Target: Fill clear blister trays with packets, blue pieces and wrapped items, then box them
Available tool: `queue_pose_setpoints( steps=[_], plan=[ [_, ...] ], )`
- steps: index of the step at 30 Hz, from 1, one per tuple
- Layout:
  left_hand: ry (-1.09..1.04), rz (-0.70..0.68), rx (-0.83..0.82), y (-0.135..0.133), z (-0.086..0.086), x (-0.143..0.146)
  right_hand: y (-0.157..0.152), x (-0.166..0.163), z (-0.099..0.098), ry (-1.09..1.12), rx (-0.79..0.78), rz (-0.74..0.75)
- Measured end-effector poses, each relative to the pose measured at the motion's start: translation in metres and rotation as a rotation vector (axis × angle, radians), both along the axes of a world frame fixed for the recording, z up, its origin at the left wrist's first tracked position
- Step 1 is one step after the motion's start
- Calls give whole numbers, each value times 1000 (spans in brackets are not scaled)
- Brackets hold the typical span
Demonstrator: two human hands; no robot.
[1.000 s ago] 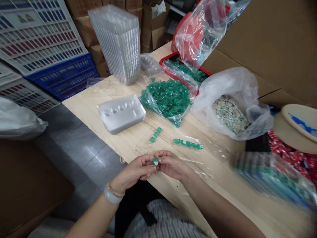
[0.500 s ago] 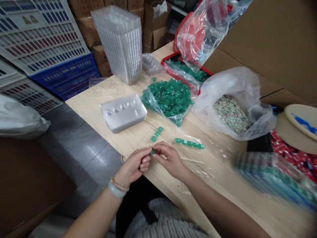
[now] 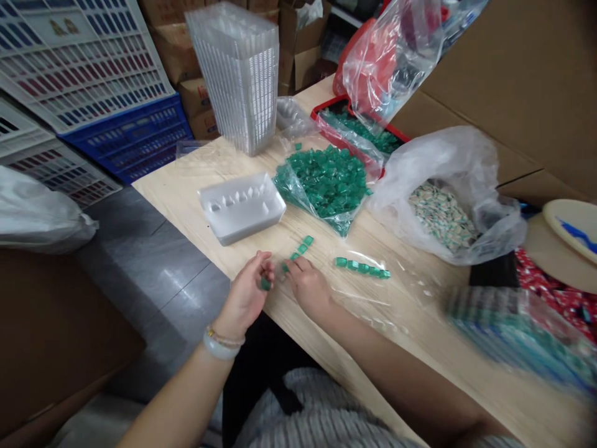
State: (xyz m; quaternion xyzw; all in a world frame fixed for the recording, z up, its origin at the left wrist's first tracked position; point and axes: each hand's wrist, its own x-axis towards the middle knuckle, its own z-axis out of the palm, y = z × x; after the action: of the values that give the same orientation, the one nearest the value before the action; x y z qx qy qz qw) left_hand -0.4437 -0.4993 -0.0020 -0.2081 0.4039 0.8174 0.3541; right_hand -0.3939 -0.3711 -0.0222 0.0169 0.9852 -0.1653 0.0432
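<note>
My left hand (image 3: 248,291) is at the table's front edge, fingers curled, with a small green square piece (image 3: 265,284) held against them. To its right, my right hand (image 3: 308,290) reaches down to the table, fingertips pinched on another green piece (image 3: 285,267) at the near end of a short row. More green pieces of that row (image 3: 302,248) lie just beyond the fingers. Right of them, a second row of several green pieces (image 3: 362,267) rests on clear plastic. A large heap of green pieces (image 3: 326,183) lies behind, on an opened clear bag.
A white moulded tray (image 3: 242,208) stands left of the heap, and a tall stack of clear trays (image 3: 237,81) behind it. Farther right are a red-rimmed tray (image 3: 401,134), a plastic bag (image 3: 485,162) of small pale pieces, and stacked packed strips (image 3: 517,336).
My hands, together around a green piece before, have moved apart. The left keeps a green piece; the right has gone forward to the short row on the table. The view has shifted slightly.
</note>
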Motion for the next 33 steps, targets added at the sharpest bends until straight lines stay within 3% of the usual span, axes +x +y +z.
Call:
queue_pose_setpoints(
  steps=[4, 9, 13, 16, 18, 21, 26, 29, 33],
  plan=[
    [-31, -5, 23, 0, 9, 1, -2, 15, 17, 102, -96, -76],
    [49, -73, 32, 12, 22, 11, -12, 25, 34, 138, -527, 19],
    [191, -129, -11, 13, 18, 19, -9, 27, 28, 79, -744, -168],
    [428, -267, -228, 5, 7, 22, -2, 31, 26, 71, -842, -296],
    [527, -358, -329, -2, 1, 24, 0, 35, 26, 49, -865, -317],
    [540, -419, -348, -10, 0, 26, 0, 40, 30, 22, -838, -319],
    [351, -574, -163, -14, 4, 29, 0, 47, 32, 44, -726, -161],
    [222, -543, -106, -11, 2, 32, -1, 50, 30, 86, -651, -84],
    [20, -352, 1, -7, -1, 35, -5, 48, 27, 115, -634, -54]
  ],
)
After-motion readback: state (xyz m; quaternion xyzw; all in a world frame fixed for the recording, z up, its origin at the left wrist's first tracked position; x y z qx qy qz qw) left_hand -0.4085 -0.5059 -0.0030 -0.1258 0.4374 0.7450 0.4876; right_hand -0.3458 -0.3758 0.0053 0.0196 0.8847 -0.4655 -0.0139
